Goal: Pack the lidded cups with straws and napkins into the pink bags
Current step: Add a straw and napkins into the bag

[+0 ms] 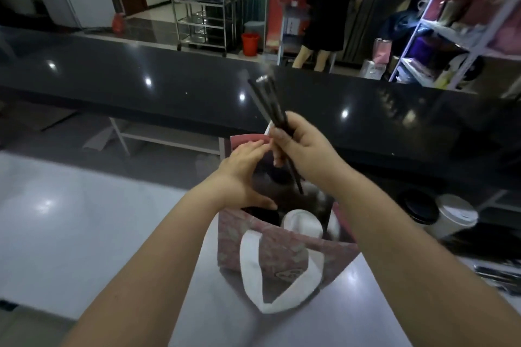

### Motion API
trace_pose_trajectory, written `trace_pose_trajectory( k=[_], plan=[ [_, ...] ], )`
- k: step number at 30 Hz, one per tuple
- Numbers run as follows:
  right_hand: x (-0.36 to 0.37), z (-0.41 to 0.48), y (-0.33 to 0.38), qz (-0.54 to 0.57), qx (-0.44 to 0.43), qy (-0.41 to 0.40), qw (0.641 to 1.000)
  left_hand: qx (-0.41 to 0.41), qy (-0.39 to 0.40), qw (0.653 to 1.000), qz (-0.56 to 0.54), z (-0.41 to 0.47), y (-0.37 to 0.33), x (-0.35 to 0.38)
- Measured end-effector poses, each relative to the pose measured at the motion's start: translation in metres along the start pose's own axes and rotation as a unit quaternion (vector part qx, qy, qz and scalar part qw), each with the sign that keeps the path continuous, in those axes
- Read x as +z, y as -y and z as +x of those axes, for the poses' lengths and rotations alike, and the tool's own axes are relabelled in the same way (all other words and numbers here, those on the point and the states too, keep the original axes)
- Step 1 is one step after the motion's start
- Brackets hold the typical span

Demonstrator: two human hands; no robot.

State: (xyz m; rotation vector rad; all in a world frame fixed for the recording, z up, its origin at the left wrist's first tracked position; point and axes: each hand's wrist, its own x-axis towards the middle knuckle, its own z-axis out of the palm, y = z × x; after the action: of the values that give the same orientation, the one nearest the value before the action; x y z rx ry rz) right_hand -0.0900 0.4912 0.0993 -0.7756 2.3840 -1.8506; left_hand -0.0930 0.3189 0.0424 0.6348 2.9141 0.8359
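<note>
Straws (270, 110) pinched in our right hand (304, 149) above the pink bag (282, 251), left hand (242, 175) spread open holding its mouth, could snag the rim if tilted.

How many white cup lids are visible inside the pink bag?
1 clearly: a white lid near the bag's front wall. A second pale edge shows right of it; the hands and bag walls may hide more.

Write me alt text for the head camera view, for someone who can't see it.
The right hand holds dark straws in a closed grip above an open pink bag on a pale table, while the left hand spreads over the bag's mouth. Cups with white and dark lids sit inside.
</note>
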Motion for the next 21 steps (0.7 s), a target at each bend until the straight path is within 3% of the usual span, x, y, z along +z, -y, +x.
trace_pose_trajectory(
  k=[3,6,9,12,16,18,21],
  plan=[
    [0.004,-0.014,-0.027,-0.031,0.049,0.016,0.998,0.004,-0.006,0.997,-0.076,-0.002,0.009,-0.004],
    [-0.003,-0.023,-0.046,-0.14,0.085,0.044,0.986,0.01,-0.023,0.994,-0.105,-0.008,0.022,-0.007],
    [-0.013,-0.026,-0.056,-0.274,0.124,0.052,0.952,0.028,-0.037,0.99,-0.131,-0.014,0.03,-0.011],
    [-0.011,-0.023,-0.061,-0.418,0.139,0.052,0.896,0.055,-0.049,0.985,-0.158,-0.019,0.032,-0.014],
    [0.003,-0.012,-0.06,-0.539,0.169,0.102,0.819,0.051,-0.065,0.995,-0.048,-0.023,0.027,-0.014],
    [0.006,-0.009,-0.056,-0.538,0.179,0.101,0.817,0.061,-0.091,0.993,0.048,-0.022,0.021,-0.014],
    [0.004,-0.013,-0.048,-0.49,0.183,0.069,0.849,0.065,-0.115,0.982,0.131,-0.018,0.01,-0.014]
  ],
)
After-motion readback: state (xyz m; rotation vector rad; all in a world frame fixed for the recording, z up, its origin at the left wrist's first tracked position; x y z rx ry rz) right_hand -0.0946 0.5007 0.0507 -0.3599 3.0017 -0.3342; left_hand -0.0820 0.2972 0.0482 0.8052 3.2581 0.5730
